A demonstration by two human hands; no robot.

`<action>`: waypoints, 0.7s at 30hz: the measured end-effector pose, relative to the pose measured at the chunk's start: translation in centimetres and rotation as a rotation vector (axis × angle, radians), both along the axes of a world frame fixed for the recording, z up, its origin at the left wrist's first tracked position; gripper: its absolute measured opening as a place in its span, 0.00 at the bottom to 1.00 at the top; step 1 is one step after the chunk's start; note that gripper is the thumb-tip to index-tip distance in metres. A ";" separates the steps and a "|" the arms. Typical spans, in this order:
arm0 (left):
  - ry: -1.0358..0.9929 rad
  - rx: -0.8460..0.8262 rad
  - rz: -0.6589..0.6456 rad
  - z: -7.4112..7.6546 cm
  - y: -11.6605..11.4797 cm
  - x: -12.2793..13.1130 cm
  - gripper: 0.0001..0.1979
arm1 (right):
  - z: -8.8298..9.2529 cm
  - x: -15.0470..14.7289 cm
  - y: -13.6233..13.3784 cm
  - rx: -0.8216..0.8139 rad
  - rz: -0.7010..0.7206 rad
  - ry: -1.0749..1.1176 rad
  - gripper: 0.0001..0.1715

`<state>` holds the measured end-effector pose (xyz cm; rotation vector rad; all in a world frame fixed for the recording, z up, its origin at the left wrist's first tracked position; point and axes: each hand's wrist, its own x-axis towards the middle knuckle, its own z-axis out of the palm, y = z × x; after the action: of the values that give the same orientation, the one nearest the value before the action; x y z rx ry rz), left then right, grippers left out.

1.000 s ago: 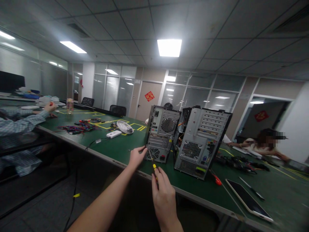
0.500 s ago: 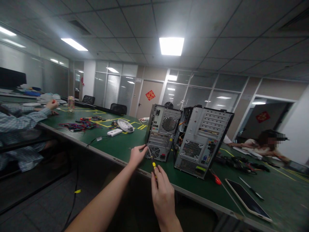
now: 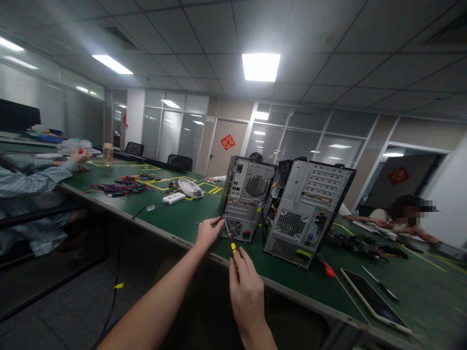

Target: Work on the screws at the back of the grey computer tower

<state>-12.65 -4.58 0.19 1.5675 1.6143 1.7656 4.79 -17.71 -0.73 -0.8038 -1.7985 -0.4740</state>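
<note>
My right hand (image 3: 247, 289) is wrapped round the black and yellow handle of a screwdriver (image 3: 233, 247). Its thin shaft points up and away, reaching the lower left of the back panel of a smaller computer tower (image 3: 241, 206). Close to the shaft's tip, my left hand (image 3: 209, 232) has its thumb and fingers pinched together at the tower's left edge; whatever sits between them is too small to make out. The tower stands upright, showing its round fan grilles and ports. To its right stands a larger silver and black computer tower (image 3: 304, 214), also back side towards me.
On the green table (image 3: 171, 221) lie a wire bundle (image 3: 120, 187), a round white fan cover (image 3: 190, 187) and a white power bank (image 3: 174, 198). At right are a red-handled tool (image 3: 329, 270), a phone (image 3: 375, 299), a slim metal tool (image 3: 379, 283) and black cables (image 3: 365, 248). Other people sit at both sides.
Both hands and the screwdriver keep almost the same place at the smaller tower. The view has shifted very slightly. At the far side, another person's hand has moved a little.
</note>
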 end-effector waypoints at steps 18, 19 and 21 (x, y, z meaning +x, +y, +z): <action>0.004 0.003 -0.004 0.0 0.0 0.0 0.18 | 0.3 -0.2 -0.2 0.027 -0.025 -0.015 0.17; 0.008 0.002 -0.003 0.0 0.0 0.0 0.18 | 0.3 -0.2 -0.2 0.024 -0.029 -0.020 0.17; 0.014 -0.004 -0.002 -0.1 0.1 0.0 0.18 | 0.3 -0.2 -0.2 0.018 -0.036 -0.030 0.17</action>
<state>-12.65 -4.51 0.11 1.5820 1.6216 1.7530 4.59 -17.95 -0.40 -0.8223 -1.8074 -0.5276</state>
